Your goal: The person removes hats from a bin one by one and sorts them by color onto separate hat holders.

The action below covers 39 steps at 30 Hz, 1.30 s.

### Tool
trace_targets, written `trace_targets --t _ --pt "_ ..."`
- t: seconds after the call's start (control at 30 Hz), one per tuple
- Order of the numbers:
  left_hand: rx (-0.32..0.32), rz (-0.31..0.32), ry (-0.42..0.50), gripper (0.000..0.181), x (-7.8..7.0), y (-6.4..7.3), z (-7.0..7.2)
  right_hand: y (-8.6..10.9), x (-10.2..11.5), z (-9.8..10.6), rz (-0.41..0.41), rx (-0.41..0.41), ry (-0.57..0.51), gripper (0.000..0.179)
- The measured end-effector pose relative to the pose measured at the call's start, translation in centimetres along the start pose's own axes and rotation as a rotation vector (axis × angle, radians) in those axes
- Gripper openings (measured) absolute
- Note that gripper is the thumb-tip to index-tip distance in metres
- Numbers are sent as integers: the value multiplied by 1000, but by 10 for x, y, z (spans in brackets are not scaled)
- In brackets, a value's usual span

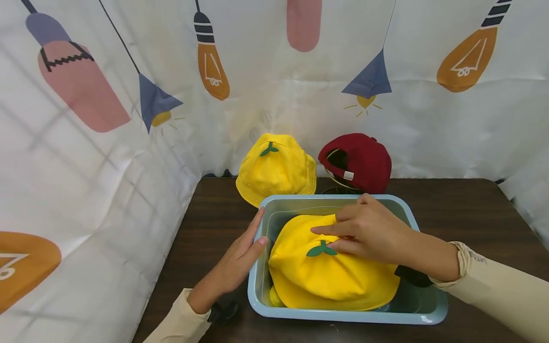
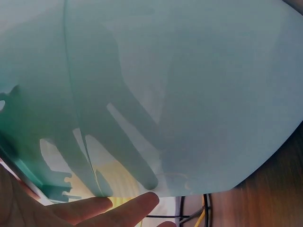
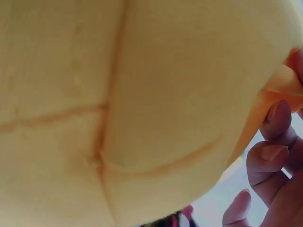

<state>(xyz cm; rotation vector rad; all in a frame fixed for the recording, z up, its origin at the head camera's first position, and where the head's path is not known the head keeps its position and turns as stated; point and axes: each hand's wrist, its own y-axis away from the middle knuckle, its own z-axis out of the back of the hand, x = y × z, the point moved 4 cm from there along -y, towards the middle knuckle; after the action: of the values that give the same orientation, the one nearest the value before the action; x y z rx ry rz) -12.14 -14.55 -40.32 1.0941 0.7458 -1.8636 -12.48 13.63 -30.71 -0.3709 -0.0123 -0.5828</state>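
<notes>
A yellow bucket hat [image 1: 317, 286] with a green leaf sprout [image 1: 321, 249] on its crown lies in a light blue plastic basin [image 1: 343, 315]. My right hand [image 1: 377, 233] pinches the hat's cloth beside the sprout. Close up in the right wrist view, the yellow cloth [image 3: 161, 94] fills most of the picture, with curled fingers [image 3: 267, 165] at its edge. At the basin's left rim, my left hand [image 1: 238, 262] rests with straight fingers. The left wrist view has the basin's wall [image 2: 213, 94] just beyond those fingers [image 2: 128, 210]. More yellow material [image 1: 275, 297] peeks out under the hat.
Behind the basin stand another yellow hat [image 1: 279, 166] with a green sprout and a dark red cap [image 1: 371, 164], on what looks like a wire stand. The dark wooden table [image 1: 210, 224] meets a white curtain [image 1: 266, 57] printed with lamps at the back and left.
</notes>
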Motion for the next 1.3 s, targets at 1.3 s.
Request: trace_targets --t 1.3 --pt "-27 1 -44 63 2 -2 0 -16 -18 147 -404 -386 0 20"
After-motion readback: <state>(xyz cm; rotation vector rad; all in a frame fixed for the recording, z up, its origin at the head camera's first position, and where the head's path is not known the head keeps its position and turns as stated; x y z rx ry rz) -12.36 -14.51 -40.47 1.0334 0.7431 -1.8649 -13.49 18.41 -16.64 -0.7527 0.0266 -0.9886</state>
